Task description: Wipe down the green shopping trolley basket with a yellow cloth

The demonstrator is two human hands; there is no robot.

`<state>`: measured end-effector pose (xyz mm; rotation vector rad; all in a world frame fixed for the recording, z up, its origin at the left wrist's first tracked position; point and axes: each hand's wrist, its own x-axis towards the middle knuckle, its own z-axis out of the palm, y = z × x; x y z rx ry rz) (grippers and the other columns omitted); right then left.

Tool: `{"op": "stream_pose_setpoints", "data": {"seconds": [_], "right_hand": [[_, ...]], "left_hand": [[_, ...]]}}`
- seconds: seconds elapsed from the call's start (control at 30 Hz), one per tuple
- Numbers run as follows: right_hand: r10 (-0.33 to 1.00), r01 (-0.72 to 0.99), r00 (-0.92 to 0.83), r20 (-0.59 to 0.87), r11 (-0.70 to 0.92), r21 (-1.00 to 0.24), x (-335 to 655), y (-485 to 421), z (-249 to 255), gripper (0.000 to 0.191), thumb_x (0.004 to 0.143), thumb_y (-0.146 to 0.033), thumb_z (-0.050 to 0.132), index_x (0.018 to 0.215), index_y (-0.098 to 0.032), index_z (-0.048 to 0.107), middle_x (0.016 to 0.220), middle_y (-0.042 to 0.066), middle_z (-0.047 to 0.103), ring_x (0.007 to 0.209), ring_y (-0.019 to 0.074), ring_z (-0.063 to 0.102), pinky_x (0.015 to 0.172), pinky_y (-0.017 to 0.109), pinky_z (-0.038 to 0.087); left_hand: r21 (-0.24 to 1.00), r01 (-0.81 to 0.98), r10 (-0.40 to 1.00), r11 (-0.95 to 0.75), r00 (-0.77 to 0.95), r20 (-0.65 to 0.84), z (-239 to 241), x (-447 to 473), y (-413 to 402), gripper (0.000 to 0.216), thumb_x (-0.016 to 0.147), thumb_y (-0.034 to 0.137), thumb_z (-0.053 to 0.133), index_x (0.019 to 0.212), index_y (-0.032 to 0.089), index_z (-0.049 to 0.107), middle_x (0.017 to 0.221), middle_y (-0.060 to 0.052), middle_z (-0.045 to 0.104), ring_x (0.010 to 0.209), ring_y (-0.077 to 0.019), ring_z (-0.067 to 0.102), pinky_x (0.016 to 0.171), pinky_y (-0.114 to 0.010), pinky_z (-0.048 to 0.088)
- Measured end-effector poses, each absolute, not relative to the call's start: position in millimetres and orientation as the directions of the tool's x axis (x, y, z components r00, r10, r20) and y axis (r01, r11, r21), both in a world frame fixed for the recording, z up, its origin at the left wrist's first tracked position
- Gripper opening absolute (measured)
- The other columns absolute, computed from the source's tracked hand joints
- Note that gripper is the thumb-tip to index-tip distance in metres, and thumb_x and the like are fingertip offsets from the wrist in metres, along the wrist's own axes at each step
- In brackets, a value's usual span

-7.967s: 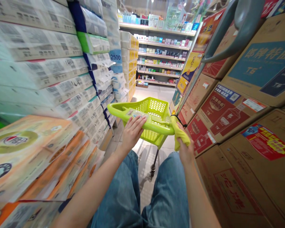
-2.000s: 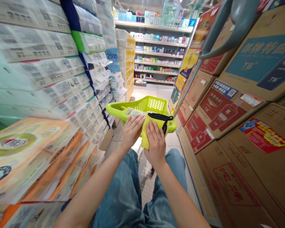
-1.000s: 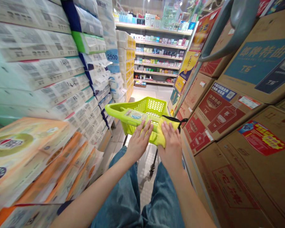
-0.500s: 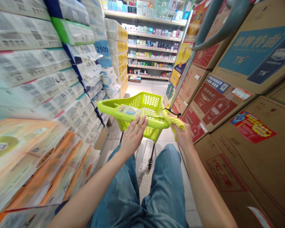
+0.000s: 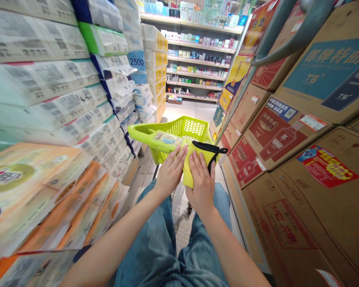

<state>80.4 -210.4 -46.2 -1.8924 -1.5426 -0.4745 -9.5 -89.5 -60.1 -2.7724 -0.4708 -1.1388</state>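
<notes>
The soft yellow cloth (image 5: pixel 188 176), bordered by a black band, is pressed against the basket's near rim by the nearly straight fingers of the right hand (image 5: pixel 201 179); since the thumb is hidden, whether it is also gripped from below cannot be told. At the right hand's 9 o'clock, the left hand (image 5: pixel 171 171) is laid on the rim, fingers extended, any grip likewise concealed. At 12 o'clock, the glossy lime-green plastic basket (image 5: pixel 143 136) is pierced by rounded holes, its floor mostly obscured. At 7 o'clock, a caster (image 5: pixel 189 207) is partly covered. Cardboard cartons (image 5: pixel 283 131) are stacked at 3 o'clock; film-wrapped packs (image 5: pixel 62 77) at 10 are blurred. At 1, a smooth grey handle (image 5: pixel 318 24) is cut off.
</notes>
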Motion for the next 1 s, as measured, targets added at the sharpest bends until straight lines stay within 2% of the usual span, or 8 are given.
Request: {"op": "stream_pose_setpoints", "data": {"seconds": [0.13,0.23,0.33,0.43,0.53,0.63,0.77,1.0], "right_hand": [[0.694,0.955,0.237,0.68,-0.037,-0.296,101,-230,-54,0.073,0.082,-0.015,0.045,0.153,-0.024,0.033,0.154,0.007,0.045,0.146,0.0265,0.035,0.123,0.057,0.01],[0.587,0.838,0.429,0.686,0.025,-0.545,128,-238,-51,0.058,0.087,-0.02,0.045,0.145,-0.025,0.048,0.151,0.006,0.049,0.144,0.0265,0.039,0.122,0.057,0.019],[0.563,0.544,0.642,0.52,0.144,-0.827,163,-230,-39,0.045,0.088,-0.028,0.052,0.132,-0.022,0.063,0.14,0.007,0.06,0.133,0.0271,0.054,0.115,0.05,0.038],[0.632,0.391,0.662,0.401,0.165,-0.905,187,-223,-33,0.041,0.085,-0.034,0.058,0.12,-0.019,0.07,0.126,0.007,0.07,0.121,0.0293,0.063,0.107,0.047,0.048],[0.591,0.583,0.605,0.534,0.129,-0.802,179,-228,-41,0.046,0.087,-0.032,0.054,0.131,-0.021,0.064,0.136,0.008,0.063,0.13,0.0286,0.056,0.112,0.048,0.042],[0.543,0.838,0.461,0.701,-0.006,-0.546,144,-234,-55,0.062,0.089,-0.023,0.044,0.15,-0.024,0.04,0.155,0.008,0.043,0.145,0.0271,0.037,0.118,0.053,0.03],[0.68,0.953,0.274,0.68,-0.1,-0.285,97,-226,-66,0.075,0.086,-0.016,0.043,0.157,-0.024,0.021,0.159,0.009,0.036,0.151,0.0272,0.022,0.121,0.056,0.018],[0.674,0.957,0.239,0.699,-0.042,-0.287,104,-232,-71,0.071,0.088,-0.016,0.042,0.156,-0.025,0.024,0.157,0.008,0.039,0.15,0.0252,0.027,0.122,0.056,0.013]], "left_hand": [[-0.018,0.325,0.219,-0.946,0.678,0.702,-61,-11,-87,0.065,0.096,0.006,0.032,0.158,0.015,0.017,0.157,-0.011,0.036,0.151,-0.0216,0.022,0.12,-0.042,0.03],[-0.042,0.332,0.212,-0.942,0.688,0.694,-63,-9,-86,0.066,0.095,0.003,0.032,0.158,0.014,0.016,0.158,-0.01,0.034,0.151,-0.0213,0.02,0.121,-0.041,0.029],[-0.03,0.331,0.218,-0.943,0.683,0.697,-66,-7,-87,0.067,0.095,0.004,0.034,0.158,0.014,0.015,0.159,-0.01,0.033,0.152,-0.0224,0.019,0.121,-0.043,0.029],[0.002,0.323,0.23,-0.946,0.67,0.706,-66,-5,-87,0.067,0.095,0.005,0.035,0.158,0.015,0.015,0.159,-0.01,0.034,0.152,-0.023,0.019,0.12,-0.044,0.03],[0.02,0.315,0.237,-0.949,0.67,0.703,-66,-5,-89,0.067,0.095,0.005,0.035,0.158,0.014,0.015,0.159,-0.011,0.033,0.152,-0.0233,0.017,0.12,-0.046,0.03],[0.029,0.321,0.249,-0.947,0.67,0.699,-65,-4,-93,0.067,0.094,0.005,0.035,0.158,0.013,0.015,0.159,-0.011,0.032,0.152,-0.0241,0.015,0.12,-0.047,0.03],[0.019,0.345,0.255,-0.939,0.656,0.71,-66,-2,-96,0.065,0.095,0.007,0.037,0.157,0.013,0.017,0.159,-0.011,0.034,0.152,-0.0241,0.015,0.12,-0.046,0.032],[-0.014,0.337,0.228,-0.941,0.666,0.71,-66,-3,-92,0.065,0.094,0.004,0.035,0.157,0.013,0.018,0.158,-0.011,0.035,0.152,-0.0245,0.019,0.12,-0.045,0.031]]}}
